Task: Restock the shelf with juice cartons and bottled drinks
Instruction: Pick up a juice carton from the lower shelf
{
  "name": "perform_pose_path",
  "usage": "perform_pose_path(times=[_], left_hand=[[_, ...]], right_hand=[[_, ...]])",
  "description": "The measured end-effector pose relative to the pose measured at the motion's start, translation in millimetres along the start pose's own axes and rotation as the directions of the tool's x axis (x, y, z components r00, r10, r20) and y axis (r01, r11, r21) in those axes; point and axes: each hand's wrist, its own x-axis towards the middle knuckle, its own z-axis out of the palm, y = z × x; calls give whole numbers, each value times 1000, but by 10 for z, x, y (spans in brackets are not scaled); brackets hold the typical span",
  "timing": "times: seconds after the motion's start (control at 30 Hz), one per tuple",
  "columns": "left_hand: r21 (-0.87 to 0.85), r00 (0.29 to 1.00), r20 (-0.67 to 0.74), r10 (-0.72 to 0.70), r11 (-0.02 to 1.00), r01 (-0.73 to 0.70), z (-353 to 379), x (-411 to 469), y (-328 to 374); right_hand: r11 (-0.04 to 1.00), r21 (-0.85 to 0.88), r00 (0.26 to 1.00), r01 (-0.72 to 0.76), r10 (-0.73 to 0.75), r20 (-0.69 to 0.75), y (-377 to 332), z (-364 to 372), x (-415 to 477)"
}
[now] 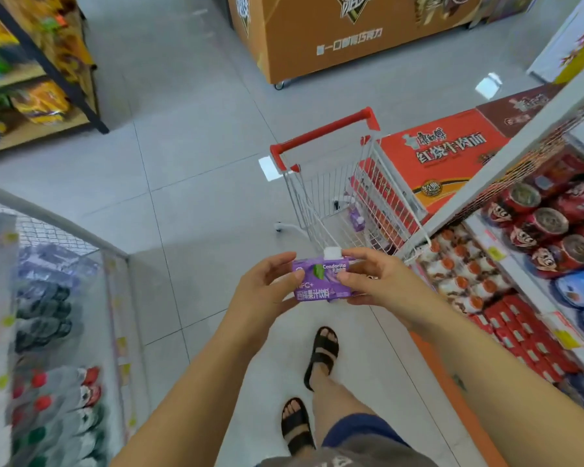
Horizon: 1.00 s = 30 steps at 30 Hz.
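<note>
A purple juice carton [317,281] with a white cap is held at mid-frame between both hands, above the floor. My left hand [267,288] grips its left end, fingers curled over the top and thumb on the front. My right hand [375,279] grips its right end the same way. Just beyond stands a small wire shopping cart [321,193] with a red handle; another purple carton [356,220] lies on its bottom. On the right is a shelf [499,163] stocked with red cans and packs.
Red and brown noodle boxes [445,153] sit on the floor behind the cart. A wire rack with bottled drinks [58,406] fills the lower left. A snack shelf [38,96] stands at far left and a brown freezer cabinet [351,38] at the top. My sandalled feet [321,355] are below the carton.
</note>
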Motion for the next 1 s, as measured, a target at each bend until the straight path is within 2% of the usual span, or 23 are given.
perform_pose_path(times=[0.13,0.23,0.37,0.57,0.83,1.0], left_hand=[[101,1000,23,13,995,-16,69,524,279],[274,998,58,14,961,-30,179,983,556],[514,992,99,76,850,-116,383,1623,908],[643,979,192,66,746,-177,698,2314,1121],[783,931,364,-41,554,-282,1042,3329,1216],[815,854,503,-134,403,-416,1166,4034,1257]], right_hand=[[1000,-29,1000,-5,4,-26,-166,-224,536],[997,-74,997,-24,18,-79,-288,-503,921],[958,-272,974,-90,27,-225,-356,-945,1378],[918,-339,889,-208,33,-457,-298,-1443,1799],[904,-144,725,-402,218,-653,-33,-1740,2122],[866,37,559,-499,354,-750,151,-1711,2432]])
